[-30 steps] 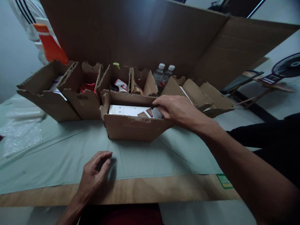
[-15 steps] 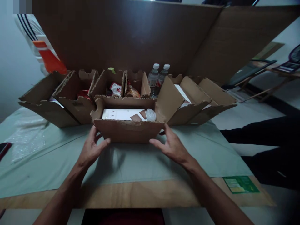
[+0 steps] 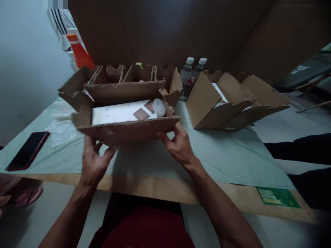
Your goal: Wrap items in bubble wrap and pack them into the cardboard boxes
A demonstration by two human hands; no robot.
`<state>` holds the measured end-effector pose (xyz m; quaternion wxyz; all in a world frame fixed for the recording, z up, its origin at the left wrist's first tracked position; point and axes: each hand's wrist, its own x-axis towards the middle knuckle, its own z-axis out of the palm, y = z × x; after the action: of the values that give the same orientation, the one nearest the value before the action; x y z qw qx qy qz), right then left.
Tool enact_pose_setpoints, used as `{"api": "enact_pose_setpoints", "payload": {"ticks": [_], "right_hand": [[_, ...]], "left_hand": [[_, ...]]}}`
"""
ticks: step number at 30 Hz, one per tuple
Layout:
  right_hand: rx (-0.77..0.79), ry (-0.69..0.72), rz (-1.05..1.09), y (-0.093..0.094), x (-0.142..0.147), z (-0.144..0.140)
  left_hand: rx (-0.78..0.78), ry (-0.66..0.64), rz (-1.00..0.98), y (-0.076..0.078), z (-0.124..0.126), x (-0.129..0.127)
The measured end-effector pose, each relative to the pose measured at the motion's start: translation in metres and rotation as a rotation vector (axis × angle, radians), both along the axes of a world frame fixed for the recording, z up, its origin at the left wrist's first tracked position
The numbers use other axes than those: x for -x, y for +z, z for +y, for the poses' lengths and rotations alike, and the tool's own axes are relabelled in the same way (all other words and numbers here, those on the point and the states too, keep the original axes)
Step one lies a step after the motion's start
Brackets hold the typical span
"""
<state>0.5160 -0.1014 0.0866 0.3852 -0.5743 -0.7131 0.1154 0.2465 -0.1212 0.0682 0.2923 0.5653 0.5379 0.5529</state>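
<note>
An open cardboard box (image 3: 129, 132) is held up off the green cloth, its right end raised a little. Inside lie a white carton with brown diamond shapes (image 3: 116, 113) and a round, clear, crinkled thing (image 3: 158, 107). My left hand (image 3: 94, 160) grips the box's left end from below, fingers partly hidden behind it. At the right end, my right hand (image 3: 178, 144) has its thumb near the front wall and its fingers beneath and behind. Both hands are closed on the box.
More cardboard boxes (image 3: 204, 106) stand behind and to the right, against a tall cardboard panel (image 3: 168, 31). Two clear bottles (image 3: 186, 73) and an orange bottle (image 3: 81, 53) are at the back. A phone (image 3: 28, 151), bubble wrap (image 3: 64, 124) and a green packet (image 3: 278, 197) lie on the table.
The box has risen off the cloth and moved left, away from the boxes on the right, tilting slightly. Both hands moved with it. The view has shifted, showing more of the phone.
</note>
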Motion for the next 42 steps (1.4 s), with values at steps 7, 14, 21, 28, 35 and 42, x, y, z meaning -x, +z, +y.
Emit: {"api": "enact_pose_setpoints", "payload": {"ticks": [7, 14, 21, 28, 35, 42], "right_hand": [[0.037, -0.238, 0.194, -0.032, -0.069, -0.073], [0.039, -0.193, 0.195, -0.049, -0.061, -0.101], [-0.011, -0.438, 0.217, -0.051, -0.088, -0.097], [0.030, -0.549, 0.272, -0.078, -0.119, -0.147], [0.117, -0.319, 0.459, -0.069, -0.171, -0.088], [0.222, -0.407, 0.339, -0.069, -0.168, -0.102]], "left_hand": [[0.127, -0.238, 0.044, -0.034, -0.039, -0.061], [0.231, -0.199, 0.086, -0.052, -0.070, -0.048], [0.087, -0.350, 0.093, -0.042, -0.006, -0.095], [-0.016, -0.370, 0.192, -0.059, 0.059, -0.153], [-0.024, -0.595, 0.257, -0.081, -0.005, -0.167], [-0.057, -0.750, 0.353, -0.089, -0.027, -0.192]]}}
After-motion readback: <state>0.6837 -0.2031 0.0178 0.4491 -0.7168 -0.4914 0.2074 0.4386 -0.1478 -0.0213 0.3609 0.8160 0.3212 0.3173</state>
